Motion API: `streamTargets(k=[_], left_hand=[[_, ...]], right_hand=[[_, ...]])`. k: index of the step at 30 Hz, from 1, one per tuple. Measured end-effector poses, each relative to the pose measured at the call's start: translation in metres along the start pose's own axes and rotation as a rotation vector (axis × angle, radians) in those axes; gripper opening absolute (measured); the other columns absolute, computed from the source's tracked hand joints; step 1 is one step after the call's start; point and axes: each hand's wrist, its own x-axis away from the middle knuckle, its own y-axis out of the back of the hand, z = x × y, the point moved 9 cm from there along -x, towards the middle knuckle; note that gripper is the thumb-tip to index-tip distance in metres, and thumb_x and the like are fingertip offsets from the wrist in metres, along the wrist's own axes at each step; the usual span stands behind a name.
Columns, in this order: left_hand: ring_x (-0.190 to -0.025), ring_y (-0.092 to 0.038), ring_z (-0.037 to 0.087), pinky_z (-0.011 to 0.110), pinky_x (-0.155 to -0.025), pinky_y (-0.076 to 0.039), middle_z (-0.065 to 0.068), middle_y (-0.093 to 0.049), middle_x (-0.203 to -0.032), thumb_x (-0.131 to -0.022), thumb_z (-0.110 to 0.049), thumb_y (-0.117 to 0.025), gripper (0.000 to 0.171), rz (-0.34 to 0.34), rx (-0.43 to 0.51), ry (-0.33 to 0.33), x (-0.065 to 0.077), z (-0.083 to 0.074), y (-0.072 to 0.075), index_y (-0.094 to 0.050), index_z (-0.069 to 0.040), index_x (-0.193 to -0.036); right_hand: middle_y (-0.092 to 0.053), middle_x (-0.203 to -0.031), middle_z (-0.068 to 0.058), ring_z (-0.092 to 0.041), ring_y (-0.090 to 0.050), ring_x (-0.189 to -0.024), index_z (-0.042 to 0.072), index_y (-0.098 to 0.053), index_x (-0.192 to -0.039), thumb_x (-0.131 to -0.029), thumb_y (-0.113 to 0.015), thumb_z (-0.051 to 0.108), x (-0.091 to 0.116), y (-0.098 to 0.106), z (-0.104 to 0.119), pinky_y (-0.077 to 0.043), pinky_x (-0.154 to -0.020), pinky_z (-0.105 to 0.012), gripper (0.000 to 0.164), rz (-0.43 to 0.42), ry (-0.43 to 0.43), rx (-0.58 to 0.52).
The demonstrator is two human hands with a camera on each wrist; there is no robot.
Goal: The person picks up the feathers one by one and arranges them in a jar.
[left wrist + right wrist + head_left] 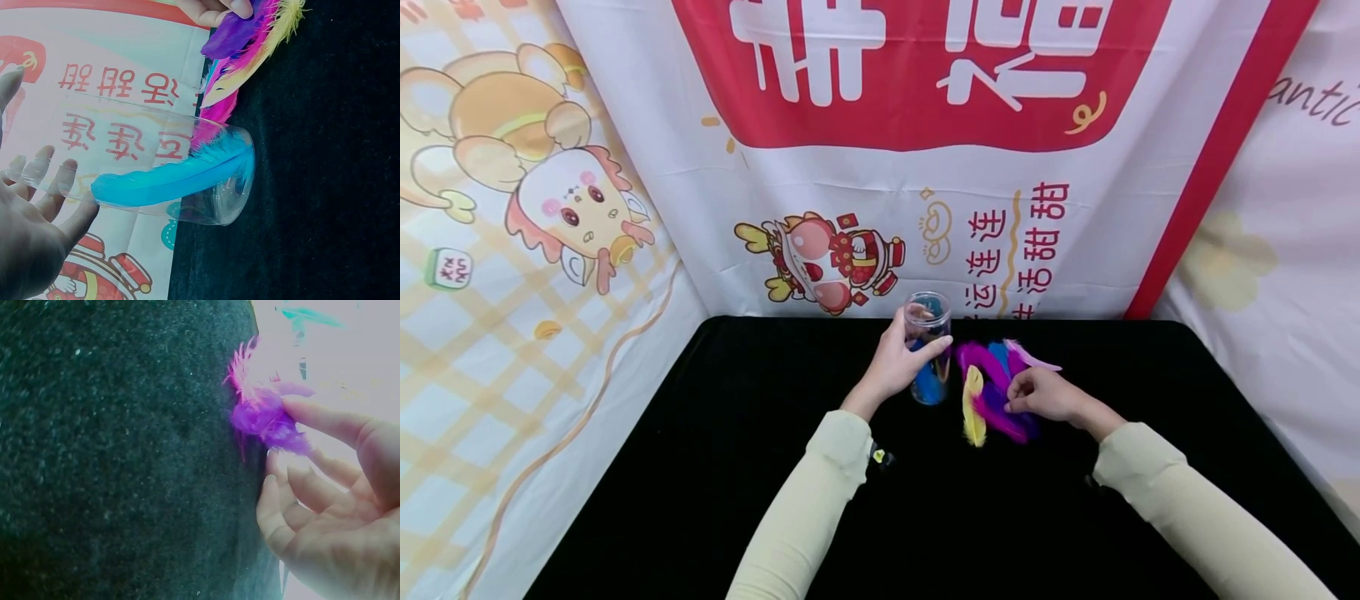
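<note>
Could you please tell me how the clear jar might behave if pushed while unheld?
The clear jar might tip readily, being taller than wide. On its side, it would probably roll, since its wall is round. The blue feather inside likely adds little steadying weight, looking thin and wispy.

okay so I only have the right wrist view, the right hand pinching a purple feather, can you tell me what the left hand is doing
Observer: The left hand holds a clear jar.
Operator: Does the bunch have any colour I'm missing, besides purple and pink?
Observer: Yes, a yellow feather shows in the bunch.
Operator: And which side of that bunch is the jar on?
Observer: In the head view, the jar is just left of it.
</note>
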Motion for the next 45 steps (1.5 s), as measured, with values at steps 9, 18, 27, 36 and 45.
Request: streamTargets(k=[9,18,27,36,45], left_hand=[[-0.131,-0.053,0.023,0.047,-0.115,-0.040,0.008,-0.054,-0.142,-0.094,-0.041,-0.076,0.072,0.022,0.018,0.030,0.001,0.003,-0.002,-0.037,-0.015,-0.149],[-0.126,-0.056,0.019,0.045,-0.113,-0.043,0.005,-0.057,-0.136,-0.094,-0.042,-0.075,0.065,0.005,-0.006,0.007,0.000,-0.001,0.001,-0.041,-0.019,-0.144],[-0.123,-0.058,0.019,0.047,-0.112,-0.043,0.004,-0.058,-0.134,-0.094,-0.043,-0.075,0.065,0.003,-0.005,-0.005,0.002,-0.005,0.001,-0.041,-0.019,-0.144],[-0.129,-0.056,0.031,0.051,-0.113,-0.041,0.008,-0.058,-0.136,-0.094,-0.043,-0.075,0.070,0.014,0.012,-0.010,0.002,-0.001,-0.001,-0.040,-0.014,-0.147],[-0.126,-0.057,0.021,0.047,-0.113,-0.043,0.006,-0.058,-0.135,-0.094,-0.043,-0.075,0.069,0.006,-0.002,-0.008,0.001,-0.002,0.000,-0.040,-0.016,-0.146]], right_hand=[[-0.064,-0.078,-0.003,-0.012,-0.053,-0.065,-0.004,-0.066,-0.094,-0.089,-0.076,0.004,-0.001,-0.003,-0.006,-0.048,-0.057,-0.027,0.014,0.011,-0.046,-0.050],[-0.068,-0.081,-0.006,-0.016,-0.059,-0.069,-0.004,-0.066,-0.096,-0.088,-0.076,0.004,0.001,0.011,0.007,-0.052,-0.058,-0.031,0.015,-0.027,-0.024,-0.056],[-0.066,-0.078,-0.006,-0.016,-0.059,-0.066,-0.004,-0.065,-0.092,-0.089,-0.076,0.003,0.002,0.023,0.012,-0.054,-0.059,-0.034,0.013,-0.048,-0.017,-0.057],[-0.066,-0.078,-0.011,-0.020,-0.062,-0.070,-0.006,-0.064,-0.092,-0.091,-0.073,0.003,0.005,0.032,0.020,-0.057,-0.062,-0.038,0.012,-0.090,0.010,-0.078],[-0.069,-0.080,-0.012,-0.023,-0.065,-0.074,-0.003,-0.061,-0.089,-0.095,-0.070,0.005,0.002,0.038,0.021,-0.058,-0.064,-0.041,0.013,-0.125,0.010,-0.047]])
